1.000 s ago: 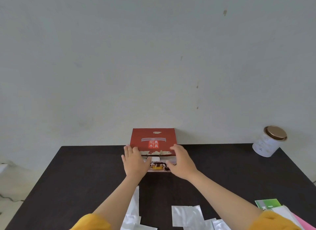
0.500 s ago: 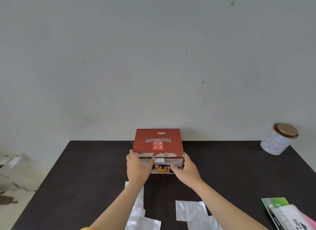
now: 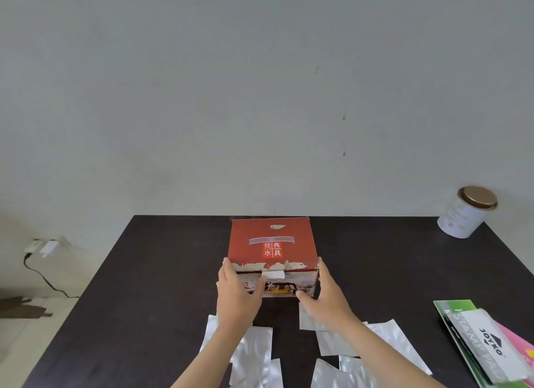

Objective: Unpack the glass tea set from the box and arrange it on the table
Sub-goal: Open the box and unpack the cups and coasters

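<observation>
While both arms reach forward, left hand point(image 3: 237, 293) and right hand point(image 3: 325, 296) clamp the closed red box point(image 3: 271, 246).

Dark table point(image 3: 144, 286), seen from above. Left third and far right stretch are bare, w/ open passage for a hand. Red box point(image 3: 271, 246) stands mid-table at the far edge, both hands pressed to its near corners: left hand point(image 3: 238, 293), right hand point(image 3: 323, 296). Silver pouches point(image 3: 254, 350) litter the near centre. White tin point(image 3: 465, 214) blocks the far right corner; stacked packets point(image 3: 488, 344) crowd the near right edge.
</observation>
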Demonstrator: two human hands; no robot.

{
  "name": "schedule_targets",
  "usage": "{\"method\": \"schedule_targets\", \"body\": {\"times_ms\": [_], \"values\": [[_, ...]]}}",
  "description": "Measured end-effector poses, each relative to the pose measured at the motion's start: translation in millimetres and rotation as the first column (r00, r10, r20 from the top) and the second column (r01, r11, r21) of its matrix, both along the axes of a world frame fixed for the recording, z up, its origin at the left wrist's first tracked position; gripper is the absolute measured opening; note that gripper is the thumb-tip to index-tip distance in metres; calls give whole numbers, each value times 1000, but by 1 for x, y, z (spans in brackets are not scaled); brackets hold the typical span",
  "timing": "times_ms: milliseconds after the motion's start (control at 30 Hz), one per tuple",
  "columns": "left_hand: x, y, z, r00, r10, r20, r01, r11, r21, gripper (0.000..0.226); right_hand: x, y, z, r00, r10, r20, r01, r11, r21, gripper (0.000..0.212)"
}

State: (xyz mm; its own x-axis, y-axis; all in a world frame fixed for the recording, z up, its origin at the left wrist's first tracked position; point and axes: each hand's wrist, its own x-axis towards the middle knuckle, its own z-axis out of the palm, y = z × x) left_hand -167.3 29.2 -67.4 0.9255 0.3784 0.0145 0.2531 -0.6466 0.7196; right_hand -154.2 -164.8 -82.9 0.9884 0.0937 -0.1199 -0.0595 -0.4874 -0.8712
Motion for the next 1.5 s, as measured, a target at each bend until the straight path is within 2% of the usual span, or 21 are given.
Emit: {"method": "schedule_targets", "body": {"times_ms": [100,167,367,433,567,733,867,967,1100,1200,1367,1433,1500], "values": [[1,2,9,997,-6,73,5,1000,7,85,4,-1,10,999,25,40,-25,1000,11,78],[4,1,19,992,1,129,0,1000,-5,79,8,1,15,994,-8,109,7,1000,11,80],[30,2,49,959,-5,283,50,987,-151,79,40,9,42,961,-73,266,65,997,39,79],[43,5,56,947,-41,320,94,984,-150,82,56,13,51,956,-85,282,67,995,71,76],[69,11,64,930,-167,327,207,974,-93,92,88,19,58,954,-78,289,56,995,84,87],[101,25,48,909,-351,224,338,936,97,86,116,27,48,972,-65,224,69,998,-11,101],[116,38,16,900,-429,-79,435,876,205,71,118,32,28,996,-24,91,44,973,-226,104],[118,41,2,894,-419,-159,445,871,207,59,118,36,17,995,6,101,36,911,-412,97],[120,40,-3,912,-395,-114,409,894,180,54,116,42,17,989,93,115,-8,812,-584,77],[121,43,-6,921,-383,-76,390,908,151,51,112,44,19,956,250,155,-76,720,-690,71],[121,45,-9,927,-374,-28,375,920,119,48,117,45,21,826,555,96,-297,574,-763,68],[121,45,-10,928,-373,-14,373,922,104,48,122,45,23,749,656,88,-356,511,-782,70],[121,46,-9,929,-371,-12,370,925,85,47,126,45,27,670,739,70,-385,426,-819,63]]}}
